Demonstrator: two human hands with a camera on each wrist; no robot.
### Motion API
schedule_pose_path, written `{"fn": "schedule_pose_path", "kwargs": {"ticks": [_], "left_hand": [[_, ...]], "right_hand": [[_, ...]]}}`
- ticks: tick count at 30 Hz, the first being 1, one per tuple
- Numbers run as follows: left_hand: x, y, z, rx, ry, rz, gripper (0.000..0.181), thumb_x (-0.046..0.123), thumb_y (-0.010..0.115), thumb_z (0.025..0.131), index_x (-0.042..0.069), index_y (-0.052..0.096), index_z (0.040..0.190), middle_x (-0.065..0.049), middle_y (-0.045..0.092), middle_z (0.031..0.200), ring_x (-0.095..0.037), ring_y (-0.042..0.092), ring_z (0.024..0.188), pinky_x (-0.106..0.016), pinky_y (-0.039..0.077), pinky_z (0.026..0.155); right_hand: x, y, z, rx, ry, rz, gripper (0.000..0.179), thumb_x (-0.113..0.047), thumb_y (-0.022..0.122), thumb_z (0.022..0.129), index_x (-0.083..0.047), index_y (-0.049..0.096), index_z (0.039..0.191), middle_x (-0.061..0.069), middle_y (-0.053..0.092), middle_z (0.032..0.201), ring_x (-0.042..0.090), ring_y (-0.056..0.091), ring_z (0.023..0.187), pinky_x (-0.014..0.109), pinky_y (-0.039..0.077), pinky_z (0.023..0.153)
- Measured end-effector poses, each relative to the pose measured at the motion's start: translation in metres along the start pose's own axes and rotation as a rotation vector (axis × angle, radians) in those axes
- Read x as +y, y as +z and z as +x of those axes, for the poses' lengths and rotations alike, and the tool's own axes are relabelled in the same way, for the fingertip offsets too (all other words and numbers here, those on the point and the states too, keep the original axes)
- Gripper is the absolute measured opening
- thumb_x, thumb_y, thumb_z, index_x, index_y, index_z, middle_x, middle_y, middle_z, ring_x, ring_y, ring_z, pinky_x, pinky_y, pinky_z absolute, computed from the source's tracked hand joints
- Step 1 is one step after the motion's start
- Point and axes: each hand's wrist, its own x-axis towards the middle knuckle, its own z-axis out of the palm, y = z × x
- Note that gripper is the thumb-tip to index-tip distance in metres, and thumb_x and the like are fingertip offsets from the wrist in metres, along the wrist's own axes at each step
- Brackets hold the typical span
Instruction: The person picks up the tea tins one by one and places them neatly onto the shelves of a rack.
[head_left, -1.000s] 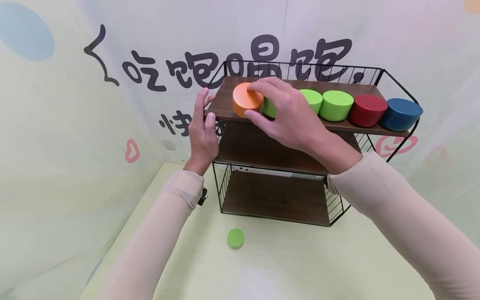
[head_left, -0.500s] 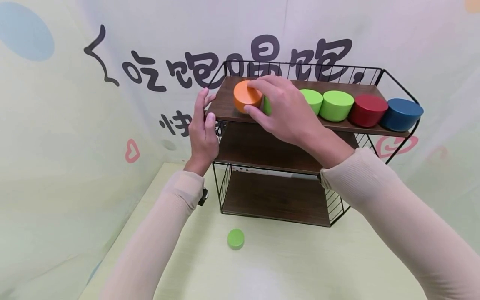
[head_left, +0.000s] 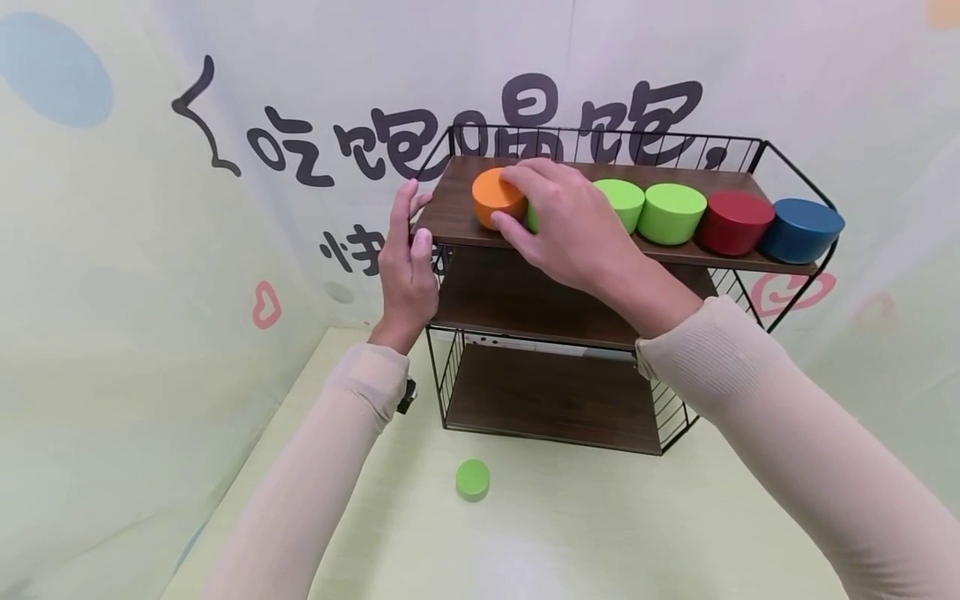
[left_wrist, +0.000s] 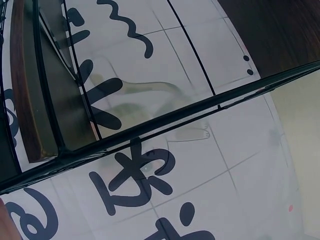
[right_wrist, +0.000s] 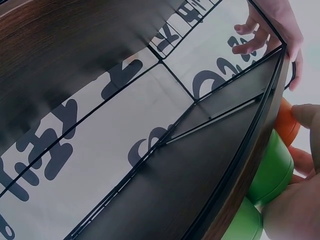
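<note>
My right hand (head_left: 566,218) pinches an orange cylinder (head_left: 495,193) at the left part of the rack's top shelf, thumb at its front and fingers over its top. Beside it stands a green cylinder (right_wrist: 272,172), mostly hidden behind that hand in the head view. My left hand (head_left: 407,271) grips the left end of the black wire rack (head_left: 442,375), with the thumb on the front edge of the top shelf board (head_left: 453,208). In the right wrist view, the left hand's fingers (right_wrist: 250,46) bend around the rack's end.
Further right along the top shelf stand two light green cylinders (head_left: 673,215), a dark red cylinder (head_left: 735,223) and a blue cylinder (head_left: 801,232). A small green disc (head_left: 472,480) lies on the pale table (head_left: 570,525) before the rack. Behind hangs a printed curtain (head_left: 300,50).
The orange cylinder has shifted slightly right, towards the neighbouring green cylinder, with my right hand still on it. My right forearm has moved a little left. The left hand keeps its place.
</note>
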Motion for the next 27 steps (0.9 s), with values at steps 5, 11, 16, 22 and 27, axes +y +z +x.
{"fn": "schedule_pose_path", "kwargs": {"ticks": [5, 11, 16, 22, 27], "left_hand": [[-0.001, 0.001, -0.001, 0.002, -0.002, 0.003, 0.054, 0.026, 0.035, 0.095, 0.007, 0.046, 0.145, -0.009, 0.063, 0.131, -0.016, 0.055, 0.126, -0.037, 0.042, 0.09], [-0.001, 0.001, -0.001, 0.005, 0.003, 0.001, 0.054, 0.026, 0.035, 0.096, 0.007, 0.046, 0.144, -0.012, 0.063, 0.131, -0.017, 0.055, 0.126, -0.037, 0.042, 0.09], [-0.001, 0.001, -0.002, 0.008, 0.007, -0.007, 0.053, 0.025, 0.035, 0.096, 0.006, 0.046, 0.144, -0.013, 0.063, 0.13, -0.017, 0.056, 0.125, -0.037, 0.042, 0.09], [-0.001, 0.001, -0.001, 0.013, 0.02, -0.011, 0.053, 0.025, 0.035, 0.096, 0.005, 0.047, 0.144, -0.012, 0.064, 0.13, -0.021, 0.056, 0.125, -0.036, 0.042, 0.091], [-0.001, 0.001, 0.0, 0.015, 0.025, -0.016, 0.053, 0.024, 0.034, 0.097, 0.004, 0.046, 0.144, -0.016, 0.063, 0.129, -0.025, 0.056, 0.124, -0.036, 0.041, 0.091]], "right_hand": [[0.0, 0.0, 0.0, -0.015, 0.022, -0.007, 0.042, -0.03, 0.061, 0.096, -0.001, 0.062, 0.126, 0.015, 0.059, 0.134, 0.033, 0.054, 0.123, 0.044, 0.042, 0.104], [0.001, 0.002, 0.0, 0.023, 0.001, 0.025, 0.042, -0.028, 0.062, 0.096, -0.003, 0.059, 0.129, 0.014, 0.058, 0.133, 0.031, 0.057, 0.117, 0.045, 0.045, 0.099], [0.001, -0.001, -0.003, 0.042, 0.012, 0.063, 0.051, -0.029, 0.062, 0.096, -0.006, 0.054, 0.14, 0.013, 0.055, 0.137, 0.03, 0.058, 0.117, 0.044, 0.046, 0.099], [-0.001, -0.008, -0.013, 0.091, 0.003, 0.119, 0.051, -0.027, 0.063, 0.095, -0.006, 0.053, 0.141, 0.011, 0.054, 0.141, 0.026, 0.052, 0.129, 0.038, 0.038, 0.109], [-0.003, -0.012, -0.027, 0.176, -0.044, 0.171, 0.048, -0.023, 0.066, 0.094, -0.006, 0.057, 0.138, 0.01, 0.056, 0.138, 0.02, 0.05, 0.13, 0.034, 0.037, 0.109]]}}
